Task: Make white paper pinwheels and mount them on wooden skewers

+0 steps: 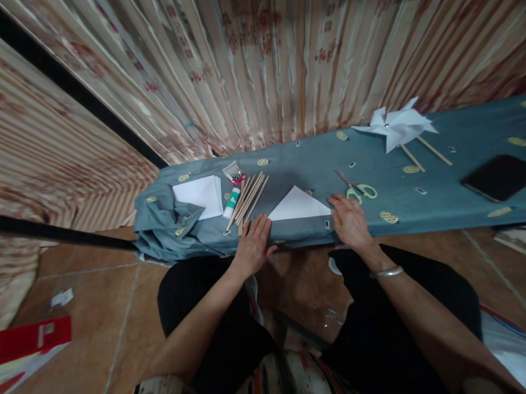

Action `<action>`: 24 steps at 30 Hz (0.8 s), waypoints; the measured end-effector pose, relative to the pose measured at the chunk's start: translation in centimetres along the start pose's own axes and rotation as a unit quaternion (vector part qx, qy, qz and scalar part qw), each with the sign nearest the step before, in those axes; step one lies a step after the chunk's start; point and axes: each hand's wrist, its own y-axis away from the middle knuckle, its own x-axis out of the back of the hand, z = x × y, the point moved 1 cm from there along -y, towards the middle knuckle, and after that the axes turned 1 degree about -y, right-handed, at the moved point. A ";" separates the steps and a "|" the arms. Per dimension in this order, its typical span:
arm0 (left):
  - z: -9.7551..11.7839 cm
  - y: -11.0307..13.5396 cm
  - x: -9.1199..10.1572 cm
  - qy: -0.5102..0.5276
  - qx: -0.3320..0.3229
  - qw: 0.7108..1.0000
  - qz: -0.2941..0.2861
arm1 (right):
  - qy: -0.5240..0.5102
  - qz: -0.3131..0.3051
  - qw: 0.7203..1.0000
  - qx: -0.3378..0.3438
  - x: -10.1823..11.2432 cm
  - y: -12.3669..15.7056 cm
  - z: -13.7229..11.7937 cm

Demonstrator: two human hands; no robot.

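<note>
A white paper folded into a triangle (298, 206) lies on the blue-grey cloth of the table (444, 196), near its front edge. My left hand (253, 243) rests flat with fingers stretched, touching the triangle's left corner. My right hand (349, 220) lies flat at the triangle's right corner, fingers extended. A silver bangle (386, 271) circles my right wrist. Neither hand grips anything.
Several wooden sticks (248, 198), a glue stick (232, 201), a small bag of pins (234, 174) and a stack of white paper (199, 194) lie to the left. Green-handled scissors (358, 188), a white paper pinwheel (398, 126) and a black phone (499, 177) lie to the right.
</note>
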 end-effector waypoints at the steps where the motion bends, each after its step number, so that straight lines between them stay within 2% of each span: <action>1: 0.0 0.0 0.0 0.002 0.001 1.000 -0.001 | -0.004 0.001 1.000 0.002 -0.1 0.0 0.2; 5: 0.1 0.0 -0.2 0.011 0.010 1.000 -0.008 | -0.044 0.022 0.999 0.013 0.4 -0.4 1.0; 9: 0.1 0.1 -0.3 0.021 0.010 1.000 -0.003 | -0.063 0.051 0.996 0.043 1.8 -1.2 -0.3; 12: 0.2 0.0 -0.4 0.026 0.011 1.000 0.004 | -0.081 0.021 0.992 0.091 1.8 -1.9 -2.4; 16: 0.2 0.0 -0.4 0.033 0.013 0.999 0.009 | -0.118 -0.055 0.982 0.134 0.0 -2.9 -4.2; 20: 0.2 -0.1 -0.5 0.039 0.013 0.999 0.009 | -0.118 -0.099 0.977 0.145 -1.6 -3.5 -4.4; 24: 0.2 -0.1 -0.5 0.043 0.011 0.999 0.005 | -0.116 -0.109 0.976 0.147 -1.9 -3.5 -4.3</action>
